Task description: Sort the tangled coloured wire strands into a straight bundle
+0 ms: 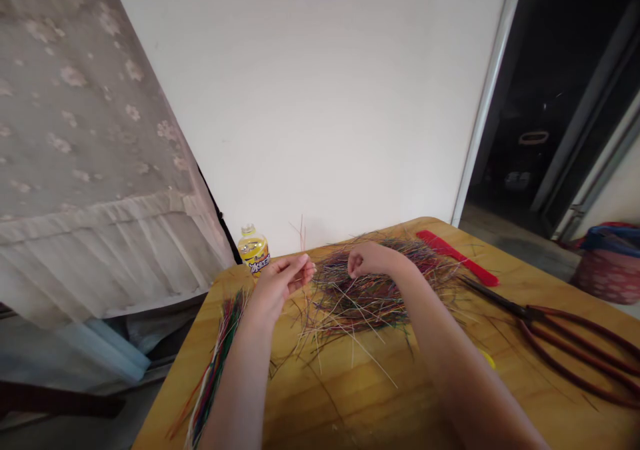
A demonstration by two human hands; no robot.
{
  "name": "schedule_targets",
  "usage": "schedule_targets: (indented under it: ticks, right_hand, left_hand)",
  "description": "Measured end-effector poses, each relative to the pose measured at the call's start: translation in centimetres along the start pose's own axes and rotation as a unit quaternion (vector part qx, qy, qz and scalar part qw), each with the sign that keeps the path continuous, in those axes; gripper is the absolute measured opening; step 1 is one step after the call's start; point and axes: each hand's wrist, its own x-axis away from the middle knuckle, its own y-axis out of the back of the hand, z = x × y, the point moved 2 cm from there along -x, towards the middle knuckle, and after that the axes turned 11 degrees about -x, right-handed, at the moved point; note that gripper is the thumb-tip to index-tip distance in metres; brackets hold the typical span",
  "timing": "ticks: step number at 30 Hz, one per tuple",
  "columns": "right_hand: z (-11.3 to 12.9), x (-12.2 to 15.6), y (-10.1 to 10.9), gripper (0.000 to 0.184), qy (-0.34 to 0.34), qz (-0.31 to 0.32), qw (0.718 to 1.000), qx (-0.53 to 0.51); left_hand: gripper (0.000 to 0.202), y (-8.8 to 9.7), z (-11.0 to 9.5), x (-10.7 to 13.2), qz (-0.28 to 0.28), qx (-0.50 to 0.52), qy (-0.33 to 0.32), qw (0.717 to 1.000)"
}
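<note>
My left hand is pinched around a few thin wires, whose fine ends stand up above the fingertips. To its right, my right hand hovers at the near-left part of a tangled pile of thin coloured wires, fingers curled and thumb pressed in. Whether a strand is between those fingertips is too fine to make out. Beside my left forearm lies a straighter bundle of coloured wires, partly covered by the arm. Several pale loose wires stick out of the pile toward me.
On the wooden table are a yellow-labelled bottle at the back left, a red flat strip and large long-handled scissors at the right. A white wall rises behind. A curtain hangs left; a bin stands right.
</note>
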Motion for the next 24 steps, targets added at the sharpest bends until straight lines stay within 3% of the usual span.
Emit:
schedule_targets:
  ticks: [2,4,12,17,24]
  right_hand:
    - [-0.7,-0.8,-1.1,0.012,-0.024,0.061,0.996,0.064]
    - [-1.0,-1.5,-2.0,0.015,-0.042,0.083,0.991,0.092]
    - [-1.2,-2.1,-2.6,0.010,-0.066,0.053,0.990,0.114]
    - [-1.1,-1.1,-1.2,0.009,-0.063,0.009,0.993,0.102]
    - [-1.7,2.0,2.8,0.007,-0.077,-0.118,0.986,0.087]
  left_hand:
    - [0.029,0.2,-0.4,0.2,-0.005,0.004,-0.008,1.000]
    - [0.028,0.2,-0.6,0.4,-0.005,0.002,-0.015,1.000]
    - [0.029,0.0,-0.7,0.5,0.000,0.001,-0.016,1.000]
    - [0.030,0.2,-0.9,0.6,-0.009,0.004,-0.014,1.000]
    - [0.026,0.6,-0.6,0.4,-0.022,0.010,-0.020,1.000]
